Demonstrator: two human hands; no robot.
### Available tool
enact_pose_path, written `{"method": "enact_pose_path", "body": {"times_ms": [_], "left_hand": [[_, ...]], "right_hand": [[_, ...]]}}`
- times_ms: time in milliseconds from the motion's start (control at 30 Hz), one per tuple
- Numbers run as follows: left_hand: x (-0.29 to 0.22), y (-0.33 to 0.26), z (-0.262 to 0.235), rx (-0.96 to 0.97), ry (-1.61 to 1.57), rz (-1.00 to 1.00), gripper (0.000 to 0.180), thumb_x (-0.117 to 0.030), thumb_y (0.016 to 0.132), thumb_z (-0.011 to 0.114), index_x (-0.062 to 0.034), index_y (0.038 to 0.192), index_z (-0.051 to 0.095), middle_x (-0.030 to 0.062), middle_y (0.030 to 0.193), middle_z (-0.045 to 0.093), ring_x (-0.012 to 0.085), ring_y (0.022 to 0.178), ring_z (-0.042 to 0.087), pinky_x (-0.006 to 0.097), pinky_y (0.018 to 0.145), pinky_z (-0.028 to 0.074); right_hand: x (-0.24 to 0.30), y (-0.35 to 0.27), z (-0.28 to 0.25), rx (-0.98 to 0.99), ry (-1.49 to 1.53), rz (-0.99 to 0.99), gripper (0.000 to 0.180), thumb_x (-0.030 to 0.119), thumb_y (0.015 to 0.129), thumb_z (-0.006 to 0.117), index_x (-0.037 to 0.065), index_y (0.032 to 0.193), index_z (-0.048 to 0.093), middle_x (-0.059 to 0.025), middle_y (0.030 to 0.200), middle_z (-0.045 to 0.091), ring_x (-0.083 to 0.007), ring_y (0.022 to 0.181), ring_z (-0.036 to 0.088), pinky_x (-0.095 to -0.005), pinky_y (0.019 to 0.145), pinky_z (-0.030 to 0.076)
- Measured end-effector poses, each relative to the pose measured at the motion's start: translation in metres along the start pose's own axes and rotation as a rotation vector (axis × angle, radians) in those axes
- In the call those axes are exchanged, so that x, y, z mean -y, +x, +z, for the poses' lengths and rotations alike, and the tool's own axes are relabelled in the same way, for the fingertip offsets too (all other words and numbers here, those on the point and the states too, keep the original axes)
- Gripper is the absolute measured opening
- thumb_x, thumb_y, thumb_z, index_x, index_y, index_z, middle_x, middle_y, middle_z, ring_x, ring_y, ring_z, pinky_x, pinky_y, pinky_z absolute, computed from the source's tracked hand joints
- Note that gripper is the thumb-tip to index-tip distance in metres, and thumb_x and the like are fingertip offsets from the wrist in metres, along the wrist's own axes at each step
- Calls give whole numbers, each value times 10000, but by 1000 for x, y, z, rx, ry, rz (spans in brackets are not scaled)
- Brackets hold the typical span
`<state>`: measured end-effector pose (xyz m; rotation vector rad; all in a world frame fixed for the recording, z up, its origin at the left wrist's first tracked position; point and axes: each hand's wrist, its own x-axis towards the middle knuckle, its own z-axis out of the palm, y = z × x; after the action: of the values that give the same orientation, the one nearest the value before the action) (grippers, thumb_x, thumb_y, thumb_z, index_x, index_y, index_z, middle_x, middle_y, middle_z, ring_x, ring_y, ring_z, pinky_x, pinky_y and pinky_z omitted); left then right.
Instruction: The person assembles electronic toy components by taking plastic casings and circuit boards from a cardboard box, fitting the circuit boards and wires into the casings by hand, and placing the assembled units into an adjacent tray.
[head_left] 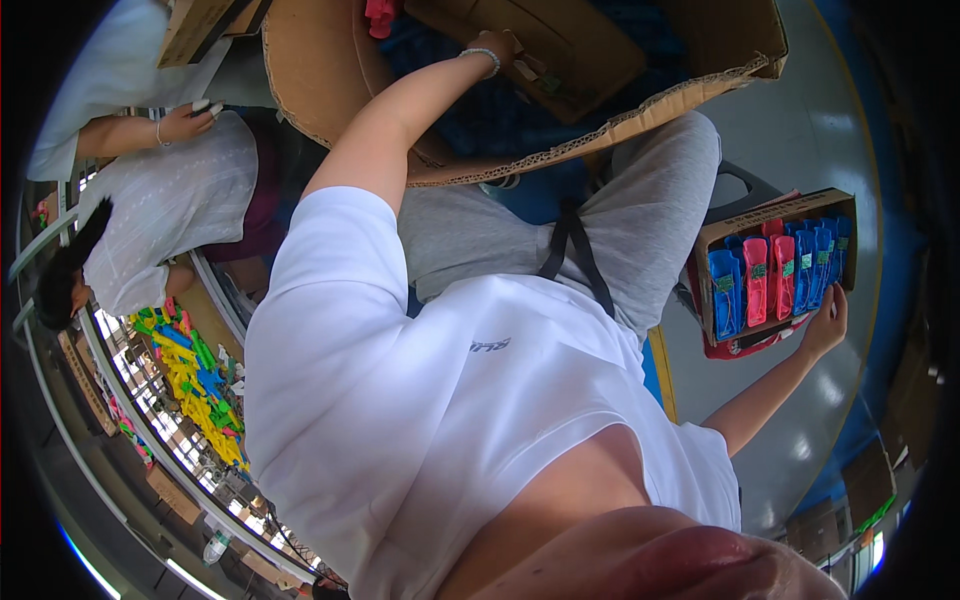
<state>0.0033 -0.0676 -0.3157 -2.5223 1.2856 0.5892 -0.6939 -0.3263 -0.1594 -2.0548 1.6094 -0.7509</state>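
Your white shirt (430,400) fills the near view. Your left hand (497,47) reaches into the far cardboard box (640,110), its grip hidden. Your right hand (826,325) clasps the small carton (775,262) of blue and pink packs.

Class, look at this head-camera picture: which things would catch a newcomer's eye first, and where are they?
First, the small cardboard tray of blue and pink packaged items at the right, steadied by the right hand. Next, the big corrugated cardboard box at the top, into which the left hand reaches. At lower left, a bright heap of yellow, green and blue plastic pieces lies beside a co-worker in white.
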Motion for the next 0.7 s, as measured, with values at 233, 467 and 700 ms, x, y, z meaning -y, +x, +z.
{"method": "enact_pose_path", "body": {"times_ms": [233, 467, 700], "left_hand": [[20, -1, 19, 15, -153, -139, 762, -376, 801, 731, -33, 1409, 426, 268, 1263, 604, 406, 1148, 616, 444, 951, 528], [11, -10, 62, -116, -510, -190, 734, -446, 767, 777, -23, 1308, 519, 209, 1251, 625, 359, 1159, 612, 390, 983, 501], [5, -50, -38, 312, -858, -208, 330, -152, 870, 641, -41, 1181, 631, 210, 1112, 674, 348, 954, 698, 414, 838, 582]], "right_hand": [[67, 0, 37, 28, 148, -12, 225, 146, 935, 669, 11, 1107, 720, -66, 1019, 728, -123, 925, 664, -248, 820, 527], [107, -17, 76, 82, 295, -3, 197, 111, 920, 679, 5, 1077, 730, -56, 1002, 732, -123, 932, 668, -244, 840, 519], [194, -23, 83, 51, 437, -75, 168, 80, 918, 668, 9, 1052, 739, -68, 1000, 740, -137, 939, 689, -237, 831, 531]]}}
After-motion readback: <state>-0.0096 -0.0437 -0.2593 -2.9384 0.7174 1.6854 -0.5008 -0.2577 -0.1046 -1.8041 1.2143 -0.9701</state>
